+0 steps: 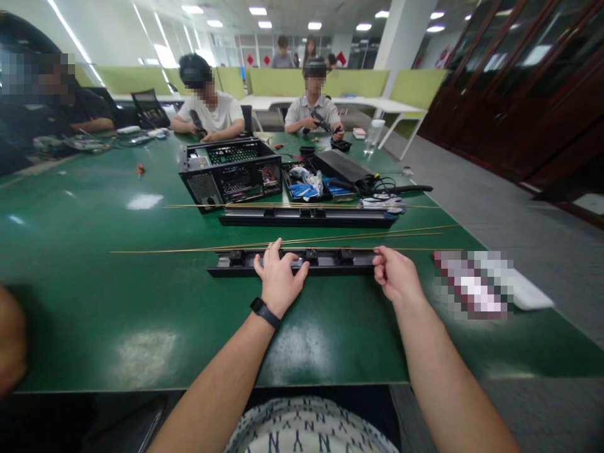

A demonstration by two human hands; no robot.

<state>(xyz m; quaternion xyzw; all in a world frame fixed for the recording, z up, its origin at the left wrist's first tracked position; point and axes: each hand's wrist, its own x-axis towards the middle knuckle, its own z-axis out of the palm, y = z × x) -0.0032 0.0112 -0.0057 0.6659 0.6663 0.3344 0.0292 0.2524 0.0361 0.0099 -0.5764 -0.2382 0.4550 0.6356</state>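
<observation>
A black channel-shaped rail (pixel 325 263) lies across the green table in front of me, with small black blocks (pixel 311 255) set along its grey inside. My left hand (pixel 280 277), wearing a dark watch, is over the rail's middle, fingers spread, its fingertips by the far edge. At the rail's right end my right hand (pixel 396 277) has thumb and forefinger pinched on a long thin brass-coloured rod (pixel 155 252). That rod runs along the far side of the rail and sticks out past both ends. My hands hide part of both.
Loose thin rods (pixel 406 234) lie just beyond. Behind them is a second black rail (pixel 302 220), then an open computer case (pixel 231 167) and a tray with gloves (pixel 306 184). A blurred phone-like item (pixel 472 283) lies right. Co-workers sit across the table; an arm shows at left.
</observation>
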